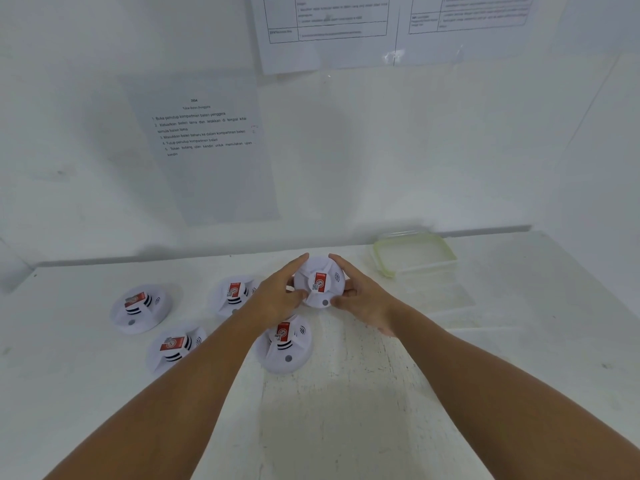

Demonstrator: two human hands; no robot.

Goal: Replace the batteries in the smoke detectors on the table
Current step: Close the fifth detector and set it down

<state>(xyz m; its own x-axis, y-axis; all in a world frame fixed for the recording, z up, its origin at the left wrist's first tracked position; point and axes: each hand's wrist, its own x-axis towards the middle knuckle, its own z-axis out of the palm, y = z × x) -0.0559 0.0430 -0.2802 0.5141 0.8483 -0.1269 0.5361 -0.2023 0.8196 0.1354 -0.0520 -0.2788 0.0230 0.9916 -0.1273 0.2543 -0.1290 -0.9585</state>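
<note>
1. White plastic is nearly all you have in front of you: four smoke detectors lie face up on the tabletop (363, 393) to your left. They are the far-left detector (140, 308), the near-left detector (175, 346), the back detector (233, 294) and the nearest detector (284, 342), which your left forearm partly covers. Each carries a red label. I judge they are lined up there waiting their turn.
2. Your left hand (277, 294) curls round the left edge of the fifth detector (319, 282), forefinger over its far rim and thumb at its near rim.
3. Your right hand (360, 294) grips the opposite edge the same way. A hold from both sides like this suits twisting the body off its base to reach the batteries, though I cannot tell whether it is lifted or resting.
4. Further right, by the wall, sits a clear container (415, 258) with a pale green rim. It looks likely to be for batteries, but I see none in it.
5. Scuffs and worn paint mark the tabletop. On the white wall behind it hang an instruction sheet (204, 147) and two printed tables (394, 26).
</note>
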